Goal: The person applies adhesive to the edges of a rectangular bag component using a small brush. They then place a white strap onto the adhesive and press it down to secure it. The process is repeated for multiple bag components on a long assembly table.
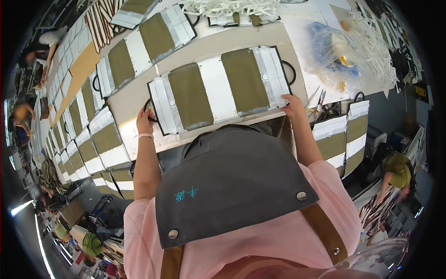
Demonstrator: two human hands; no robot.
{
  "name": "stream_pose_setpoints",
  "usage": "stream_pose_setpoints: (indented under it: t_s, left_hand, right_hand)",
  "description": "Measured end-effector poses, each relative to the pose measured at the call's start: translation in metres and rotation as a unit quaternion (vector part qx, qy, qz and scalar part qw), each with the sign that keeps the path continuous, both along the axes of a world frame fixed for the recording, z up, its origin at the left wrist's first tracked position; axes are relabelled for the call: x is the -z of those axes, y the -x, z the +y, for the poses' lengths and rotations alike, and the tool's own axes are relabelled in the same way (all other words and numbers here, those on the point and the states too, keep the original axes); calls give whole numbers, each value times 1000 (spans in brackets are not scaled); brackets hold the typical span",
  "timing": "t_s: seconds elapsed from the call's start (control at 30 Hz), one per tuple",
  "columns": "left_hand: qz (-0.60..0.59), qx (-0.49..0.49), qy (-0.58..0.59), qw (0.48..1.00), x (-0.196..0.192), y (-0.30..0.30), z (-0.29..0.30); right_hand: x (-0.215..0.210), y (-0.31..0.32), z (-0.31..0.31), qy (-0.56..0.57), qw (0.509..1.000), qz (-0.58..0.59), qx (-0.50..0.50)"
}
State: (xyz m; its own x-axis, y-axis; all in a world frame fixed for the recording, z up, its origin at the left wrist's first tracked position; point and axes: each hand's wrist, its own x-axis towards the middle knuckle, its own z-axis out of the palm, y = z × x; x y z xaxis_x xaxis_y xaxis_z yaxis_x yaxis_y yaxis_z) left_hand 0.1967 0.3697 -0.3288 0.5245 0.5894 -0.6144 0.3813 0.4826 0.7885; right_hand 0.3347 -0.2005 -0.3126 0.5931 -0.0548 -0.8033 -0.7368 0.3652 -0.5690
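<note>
So the olive-and-white panel (214, 88) is spread open at the surface's (299, 44) near edge, and it looks pretty far along to me: stripes in place, black loop handles (291, 72) at both ends. Left hand (145, 122) pinches the left edge by the handle, right hand (293, 106) pinches the lower right corner. Similar panels (106, 138) lie to the left and beyond, looking about as finished. What's left on this one? Honestly can't tell from here.
</note>
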Motion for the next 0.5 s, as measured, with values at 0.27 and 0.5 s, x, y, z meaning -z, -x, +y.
stream_pose_setpoints:
  t_s: [0.27, 0.5]
  left_hand:
    - [-2, -2, 10, 1000, -6, 3, -6]
    - [-25, -17, 29, 999, -16, 2, -13]
  right_hand:
    - [0, -12, -15, 28, 999, 32, -24]
    - [8, -51, -19, 40, 998, 12, -51]
